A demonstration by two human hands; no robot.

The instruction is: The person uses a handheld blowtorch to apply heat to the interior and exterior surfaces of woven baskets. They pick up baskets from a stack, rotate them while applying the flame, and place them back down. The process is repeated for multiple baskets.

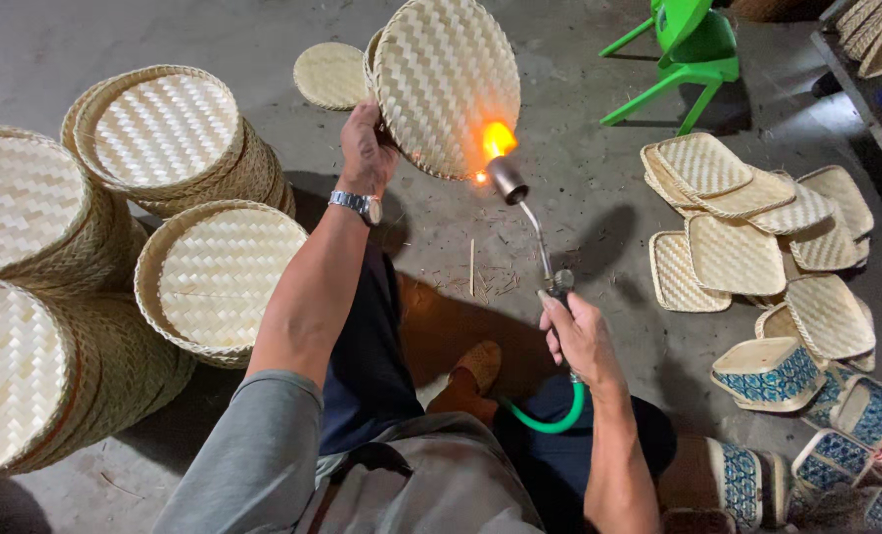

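Head view: the left hand [367, 148] has its grip clenched on the rim of a round woven tray [448, 84], raised at twelve o'clock. The right hand [579, 336] grips a gas torch [532, 222], its flame [497, 140] touching the tray's lower edge. Stacked baskets [164, 138] sit at nine o'clock on the floor [579, 148].

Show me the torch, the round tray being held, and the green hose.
torch [508, 180], head view, on its metal nozzle.
round tray [446, 84], head view, on its woven middle.
green hose [550, 423], head view, on its curved bend.
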